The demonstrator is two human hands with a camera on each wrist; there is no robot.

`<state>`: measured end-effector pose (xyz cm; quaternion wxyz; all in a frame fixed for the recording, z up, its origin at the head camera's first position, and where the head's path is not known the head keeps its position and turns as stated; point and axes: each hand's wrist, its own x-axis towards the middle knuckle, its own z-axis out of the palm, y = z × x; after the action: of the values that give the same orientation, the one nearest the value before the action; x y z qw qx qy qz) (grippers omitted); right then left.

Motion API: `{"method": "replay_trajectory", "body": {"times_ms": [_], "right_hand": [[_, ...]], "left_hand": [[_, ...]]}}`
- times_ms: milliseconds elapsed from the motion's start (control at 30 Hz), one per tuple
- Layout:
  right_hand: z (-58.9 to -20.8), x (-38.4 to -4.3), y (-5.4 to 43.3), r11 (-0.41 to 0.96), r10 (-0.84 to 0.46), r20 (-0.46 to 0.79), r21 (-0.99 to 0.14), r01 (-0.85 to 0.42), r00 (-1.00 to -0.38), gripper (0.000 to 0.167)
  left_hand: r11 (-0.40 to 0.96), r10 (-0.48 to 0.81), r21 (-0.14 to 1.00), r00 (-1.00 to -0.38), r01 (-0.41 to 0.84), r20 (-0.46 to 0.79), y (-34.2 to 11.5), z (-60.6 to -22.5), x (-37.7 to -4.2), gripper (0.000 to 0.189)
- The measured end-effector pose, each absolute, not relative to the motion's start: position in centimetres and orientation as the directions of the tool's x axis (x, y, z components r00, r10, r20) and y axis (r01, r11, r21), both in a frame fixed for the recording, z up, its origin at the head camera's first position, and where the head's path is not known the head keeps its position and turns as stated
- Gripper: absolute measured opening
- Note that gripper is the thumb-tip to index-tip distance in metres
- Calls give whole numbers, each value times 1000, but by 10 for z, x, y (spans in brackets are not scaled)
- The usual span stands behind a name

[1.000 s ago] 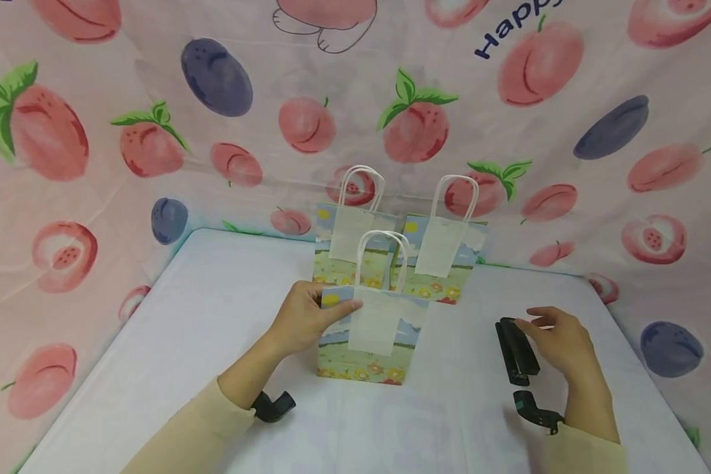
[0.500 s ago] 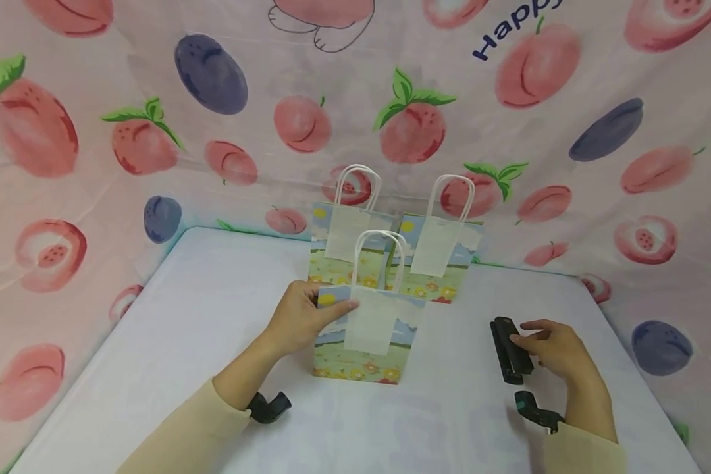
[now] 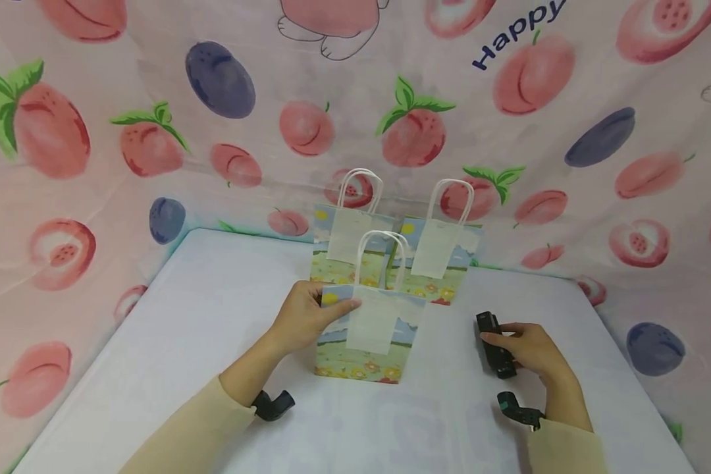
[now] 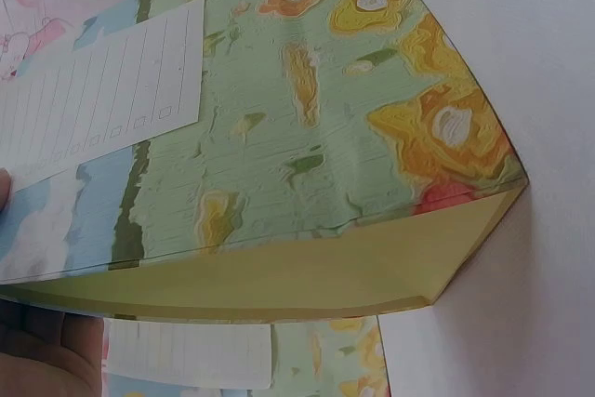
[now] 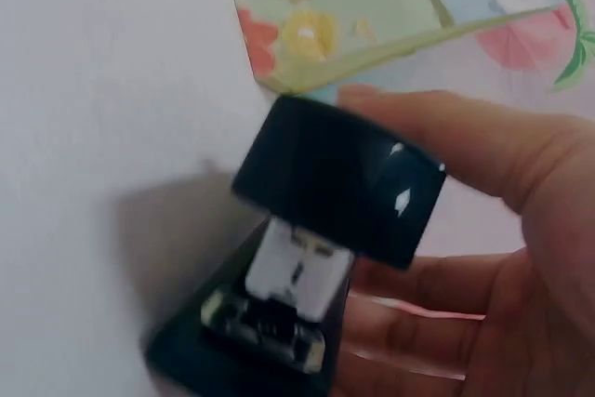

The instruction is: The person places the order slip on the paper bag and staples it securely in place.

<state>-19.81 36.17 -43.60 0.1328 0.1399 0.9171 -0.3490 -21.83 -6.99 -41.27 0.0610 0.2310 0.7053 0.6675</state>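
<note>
My left hand [image 3: 308,316] grips the left edge of a small paper gift bag [image 3: 361,362], thumb on its front and fingers behind. The bag has a flower meadow print and white handles, and a lined paper slip [image 4: 112,86] covers part of its front. My right hand [image 3: 530,352] holds a black stapler [image 3: 496,345], thumb on one side and fingers on the other. In the right wrist view the stapler [image 5: 339,183] shows its mouth apart, with the metal staple channel between top and base.
Two matching gift bags stand behind the held one, a left bag [image 3: 343,270] and a right bag [image 3: 450,289]. A white-covered table [image 3: 225,276] lies beneath, and a fruit-print cloth [image 3: 343,72] hangs at its back. A black camera mount [image 3: 272,405] sits at my left wrist.
The right hand has closed around the stapler and moved it left, lifting and turning it. The left hand and its bag stay nearly in place.
</note>
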Motion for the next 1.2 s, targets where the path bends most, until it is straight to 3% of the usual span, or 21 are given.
{"method": "replay_trajectory", "body": {"times_ms": [300,433,567,700,800,1100,1200], "right_hand": [[-419,-195,333,583,130,-131,-792,182,-983,86],[-404,-188,320,499,113,0,-865,57,-994,68],[-384,-174,301,307,66,170,-941,-143,-983,45],[-361,-160,283,129,-14,368,-921,-367,-930,50],[-346,-151,274,77,-68,483,-870,-488,-873,59],[-321,-139,236,-120,-218,725,-684,-719,-653,67],[-318,-137,219,-105,-270,734,-665,-739,-623,71]], "left_hand": [[-27,423,973,-879,229,219,-68,-412,-217,27],[-19,417,976,-885,219,207,-67,-413,-217,27],[-2,411,975,-889,221,202,-67,-414,-215,28],[10,409,973,-889,232,207,-70,-412,-213,29],[14,407,973,-890,230,204,-70,-412,-214,29],[29,394,971,-896,237,207,-69,-411,-214,27],[28,393,970,-895,240,210,-69,-411,-214,27]]}}
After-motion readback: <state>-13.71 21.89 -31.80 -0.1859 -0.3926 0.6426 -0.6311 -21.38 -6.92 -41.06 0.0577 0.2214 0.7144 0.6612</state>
